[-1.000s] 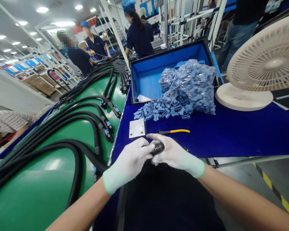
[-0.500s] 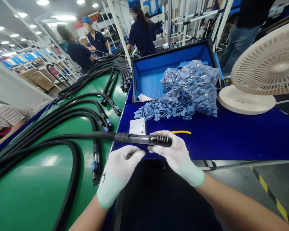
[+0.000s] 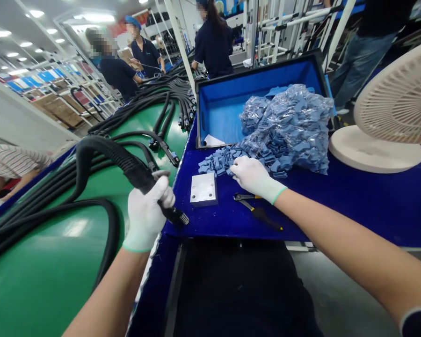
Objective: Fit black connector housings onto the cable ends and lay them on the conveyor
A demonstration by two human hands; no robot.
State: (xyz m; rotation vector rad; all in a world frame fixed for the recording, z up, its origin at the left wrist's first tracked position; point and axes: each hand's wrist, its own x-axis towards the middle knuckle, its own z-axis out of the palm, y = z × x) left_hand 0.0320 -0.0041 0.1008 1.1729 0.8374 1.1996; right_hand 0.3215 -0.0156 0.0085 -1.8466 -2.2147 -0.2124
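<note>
My left hand (image 3: 148, 208), in a white glove, is wrapped round a black hose (image 3: 131, 171) near its end fitting. The fitting, tipped with a coil spring (image 3: 184, 218), points down to the right over the table edge. My right hand (image 3: 250, 173), also gloved, is at the near edge of a pile of small blue plastic clips (image 3: 219, 159). Its fingers are bent together among the clips; whatever is between them is hidden. Nearer me, a pair of pliers (image 3: 261, 215) lies beneath the right wrist. Left of it sits a metal block (image 3: 203, 188) with holes.
Behind the pile stands a blue crate (image 3: 219, 114), with a clear bag of clips (image 3: 294, 126) leaning out over its front edge. A white fan (image 3: 375, 150) is at the right. More black hoses (image 3: 101, 175) lie across the green surface (image 3: 49, 267). Several people are further back.
My right hand has let go of the hose end and moved up to the blue clips. My left hand has taken hold of the hose, lifting and tilting it leftward. The pliers are now uncovered.
</note>
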